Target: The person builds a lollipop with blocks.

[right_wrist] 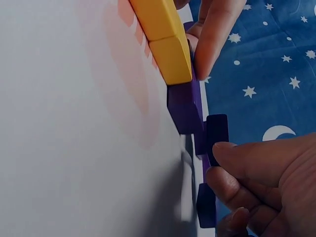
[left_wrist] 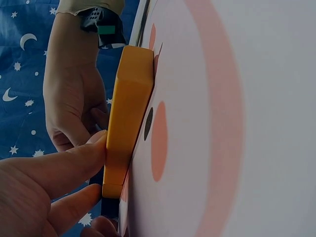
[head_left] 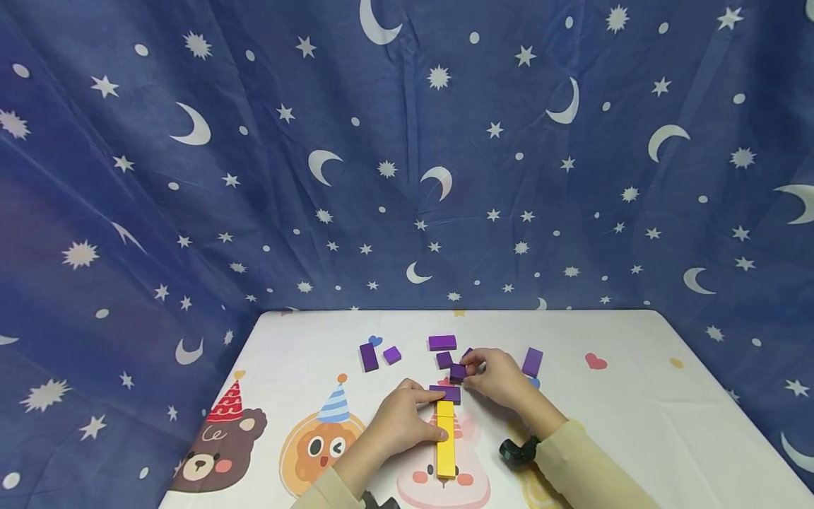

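My left hand (head_left: 407, 418) rests its thumb on a long yellow block (head_left: 446, 452), and its index fingertip touches the line's far end. There a purple block (head_left: 453, 394) lies crosswise against a short yellow block (head_left: 445, 409). My right hand (head_left: 499, 378) pinches a small dark purple block (head_left: 458, 373) between thumb and fingers. In the right wrist view that pinched block (right_wrist: 217, 133) is held above the table, just past the crosswise purple block (right_wrist: 186, 109). The left wrist view shows the left thumb (left_wrist: 74, 163) against the top face of the yellow block (left_wrist: 129, 108).
Beyond the hands lie a small purple block (head_left: 444, 360) and a longer purple one (head_left: 442, 343). Farther left are another long purple block (head_left: 369, 357) and a small one (head_left: 392, 355). A purple block (head_left: 532, 362) lies right of the right hand. The cloth (head_left: 623, 424) has printed cartoons.
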